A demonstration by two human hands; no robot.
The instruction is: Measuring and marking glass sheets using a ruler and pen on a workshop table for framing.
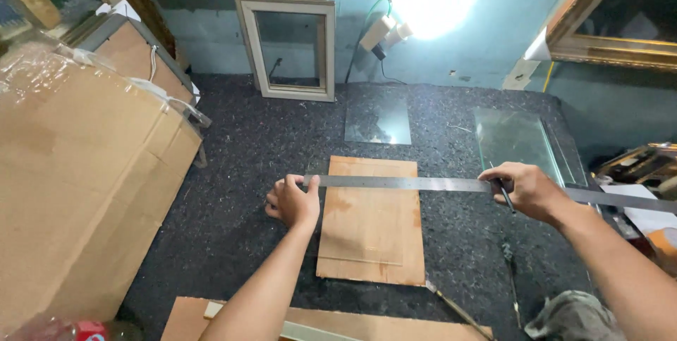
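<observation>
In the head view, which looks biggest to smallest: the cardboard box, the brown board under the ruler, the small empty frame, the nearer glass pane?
1. Cardboard box, by far, though it sits nearest the camera.
2. Brown board.
3. Small empty frame and the glass pane look close; the frame stands farther back, so I won't rank them.

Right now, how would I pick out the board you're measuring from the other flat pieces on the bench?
Start at the dark speckled bench mat; the plywood board lies at its middle, under the long steel ruler that the left hand and right hand press down. Unlike the two clear glass panes behind it, it is opaque, reddish-brown wood.
</observation>
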